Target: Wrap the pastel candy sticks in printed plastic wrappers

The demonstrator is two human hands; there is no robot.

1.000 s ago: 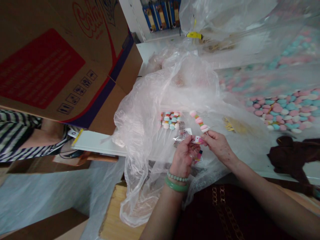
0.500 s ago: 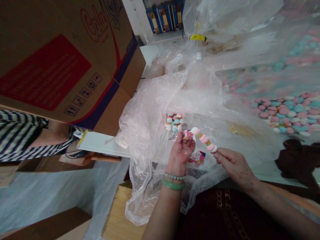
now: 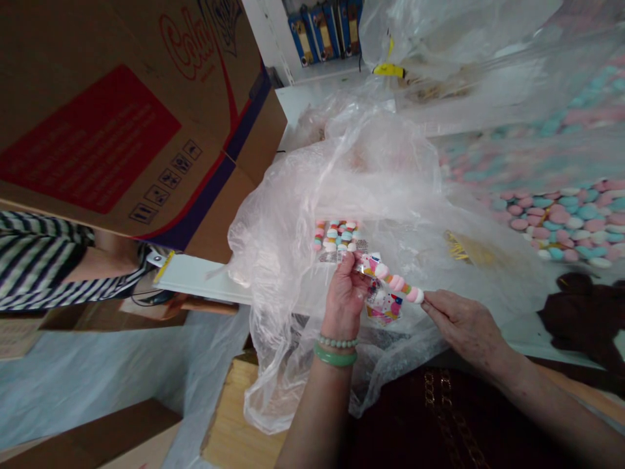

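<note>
My right hand pinches the lower end of a marshmallow skewer, strung with pink, white, orange and green pieces. The skewer's upper end meets the mouth of a small clear bag with a colourful print. My left hand has its fingers closed on that bag; how far the skewer is inside cannot be made out. Just beyond my left hand lie several marshmallow skewers in clear wrapping. Below the held skewer rests a stack of printed bags.
Crumpled clear plastic covers much of the white table. Pink, blue and white marshmallows lie at right, near thin yellow sticks under plastic. A large cardboard box stands left, beside a person's striped clothing.
The skewer has shifted slightly left and down, its tip now at the printed bag. My left hand has moved a little left, and its fingers have closed more on the bag.
</note>
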